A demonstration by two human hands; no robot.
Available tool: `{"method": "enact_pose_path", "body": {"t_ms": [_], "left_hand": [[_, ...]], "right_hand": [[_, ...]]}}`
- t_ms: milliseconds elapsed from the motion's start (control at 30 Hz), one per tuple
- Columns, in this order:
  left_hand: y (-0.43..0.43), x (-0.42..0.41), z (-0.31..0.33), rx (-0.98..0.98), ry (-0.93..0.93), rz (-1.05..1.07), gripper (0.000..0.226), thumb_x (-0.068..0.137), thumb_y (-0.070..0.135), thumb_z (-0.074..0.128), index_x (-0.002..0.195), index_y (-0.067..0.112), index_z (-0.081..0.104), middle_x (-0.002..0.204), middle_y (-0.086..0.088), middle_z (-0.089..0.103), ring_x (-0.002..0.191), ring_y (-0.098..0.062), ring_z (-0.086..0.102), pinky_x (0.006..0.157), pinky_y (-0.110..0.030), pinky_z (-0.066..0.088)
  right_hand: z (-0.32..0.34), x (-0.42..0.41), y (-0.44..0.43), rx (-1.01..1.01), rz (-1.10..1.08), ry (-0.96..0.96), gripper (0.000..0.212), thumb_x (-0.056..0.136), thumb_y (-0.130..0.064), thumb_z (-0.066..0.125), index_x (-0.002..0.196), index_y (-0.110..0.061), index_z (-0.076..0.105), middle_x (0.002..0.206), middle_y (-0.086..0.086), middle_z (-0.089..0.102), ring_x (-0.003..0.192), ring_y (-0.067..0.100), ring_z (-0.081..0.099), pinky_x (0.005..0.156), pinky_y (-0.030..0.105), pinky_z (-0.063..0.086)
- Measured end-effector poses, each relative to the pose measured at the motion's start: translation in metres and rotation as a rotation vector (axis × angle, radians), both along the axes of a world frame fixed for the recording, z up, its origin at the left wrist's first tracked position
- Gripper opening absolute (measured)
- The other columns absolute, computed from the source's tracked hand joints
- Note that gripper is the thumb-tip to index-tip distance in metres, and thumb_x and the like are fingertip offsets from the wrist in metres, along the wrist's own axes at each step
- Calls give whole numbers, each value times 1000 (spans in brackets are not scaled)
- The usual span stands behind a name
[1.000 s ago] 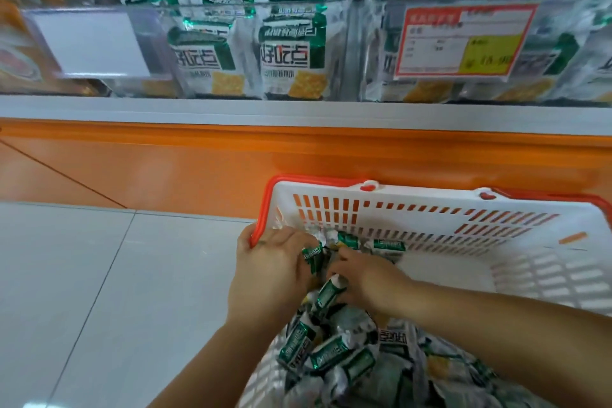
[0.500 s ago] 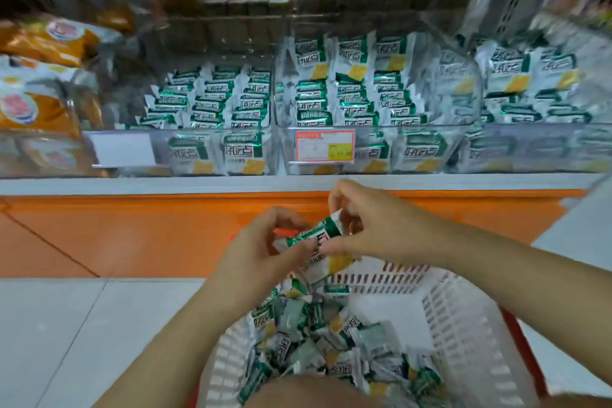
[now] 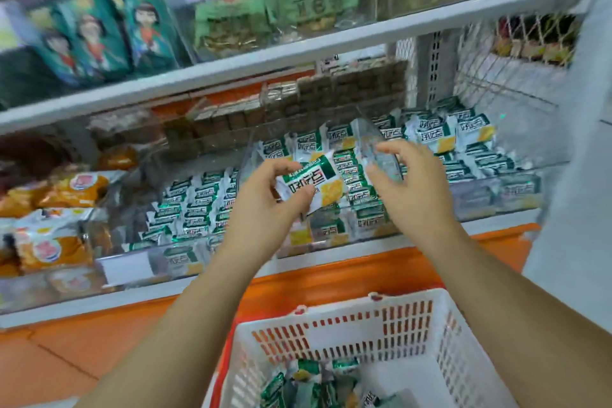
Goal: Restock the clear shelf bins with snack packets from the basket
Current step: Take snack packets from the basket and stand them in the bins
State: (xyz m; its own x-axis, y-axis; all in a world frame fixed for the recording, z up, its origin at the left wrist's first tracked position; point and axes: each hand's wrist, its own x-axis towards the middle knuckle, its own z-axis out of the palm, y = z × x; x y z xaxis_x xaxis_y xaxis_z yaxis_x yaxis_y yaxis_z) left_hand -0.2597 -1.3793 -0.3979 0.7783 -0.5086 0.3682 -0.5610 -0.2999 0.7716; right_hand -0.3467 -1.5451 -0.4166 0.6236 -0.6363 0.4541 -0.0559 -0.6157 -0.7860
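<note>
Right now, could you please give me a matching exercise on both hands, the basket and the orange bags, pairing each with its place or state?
Column A
1. left hand
2. right hand
3. basket
4. orange bags

Column B
a. far left of the view
b. grips a green-and-white packet
c. holds nothing, fingers spread
d. nearest the camera, loose packets inside

Pairs: 1-b, 2-c, 3-d, 4-a
</note>
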Motion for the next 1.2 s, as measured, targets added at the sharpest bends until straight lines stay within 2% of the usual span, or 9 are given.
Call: {"method": "enact_pose_path", "body": {"t_ms": [67, 167, 267, 400, 533, 633, 767, 1000, 1200], "left_hand": [[-21, 14, 2, 38, -11, 16, 21, 90, 28, 65, 107, 31, 53, 97, -7, 62, 68, -12, 57, 59, -16, 38], [-57, 43, 0, 106, -27, 42, 25, 90, 25, 65, 113, 23, 53, 88, 5, 56, 55, 0, 50, 47, -8, 35], [-94, 81, -9, 220, -96, 83, 30, 89, 25, 67, 116, 19, 57, 76, 8, 48, 59, -4, 45, 45, -11, 34], [-141, 118, -20, 304, -129, 104, 33, 88, 22, 67, 117, 12, 56, 78, 0, 48, 62, -9, 44, 50, -21, 34], [-175, 146, -26, 283, -53, 146, 37, 89, 22, 67, 123, 13, 55, 69, 2, 51, 56, -13, 50, 51, -26, 37], [-190, 157, -31, 329, -76, 151, 35, 90, 19, 66, 123, 12, 56, 84, -7, 59, 58, -13, 50, 47, -23, 35], [-201, 166, -43, 460, -238, 139, 34, 92, 16, 62, 124, 10, 56, 115, -18, 61, 80, -26, 58, 66, -32, 43], [-199, 168, -43, 774, -468, 207, 45, 93, 22, 59, 137, 25, 50, 137, -17, 39, 118, -38, 47, 86, -43, 48], [-166, 140, -28, 656, -411, 185, 44, 93, 17, 56, 135, 29, 50, 141, -16, 35, 124, -41, 39, 99, -43, 42]], "right_hand": [[-14, 5, -17, -42, -43, 126, 38, 92, -25, 59, 130, -20, 54, 139, 4, 45, 128, 24, 41, 105, 37, 33], [-29, 13, -35, -115, -28, 127, 39, 94, -19, 56, 132, -18, 53, 139, 2, 48, 113, 21, 54, 101, 34, 39], [-37, 19, -54, -118, -35, 15, 32, 93, -16, 58, 124, -20, 61, 123, -1, 60, 75, 9, 54, 75, 22, 43], [-54, 27, -66, -215, -64, -127, 29, 88, -24, 57, 114, -19, 69, 98, -3, 70, 66, 8, 56, 57, 22, 45], [-59, 30, -68, -257, -56, -192, 36, 89, -30, 47, 113, -18, 69, 89, -7, 69, 64, 6, 57, 58, 27, 52], [-61, 31, -70, -284, -71, -186, 36, 89, -32, 45, 113, -20, 69, 91, -8, 70, 67, 6, 59, 62, 23, 49], [-62, 34, -69, -308, -104, -178, 34, 90, -31, 46, 114, -21, 68, 89, -11, 69, 68, -1, 51, 64, 18, 40], [-65, 35, -71, -354, -128, -204, 33, 89, -31, 47, 112, -21, 69, 87, -11, 69, 70, -7, 43, 65, 17, 36], [-66, 32, -66, -359, -149, -229, 31, 89, -25, 48, 111, -18, 69, 101, -3, 65, 86, 4, 51, 76, 30, 48]]}}
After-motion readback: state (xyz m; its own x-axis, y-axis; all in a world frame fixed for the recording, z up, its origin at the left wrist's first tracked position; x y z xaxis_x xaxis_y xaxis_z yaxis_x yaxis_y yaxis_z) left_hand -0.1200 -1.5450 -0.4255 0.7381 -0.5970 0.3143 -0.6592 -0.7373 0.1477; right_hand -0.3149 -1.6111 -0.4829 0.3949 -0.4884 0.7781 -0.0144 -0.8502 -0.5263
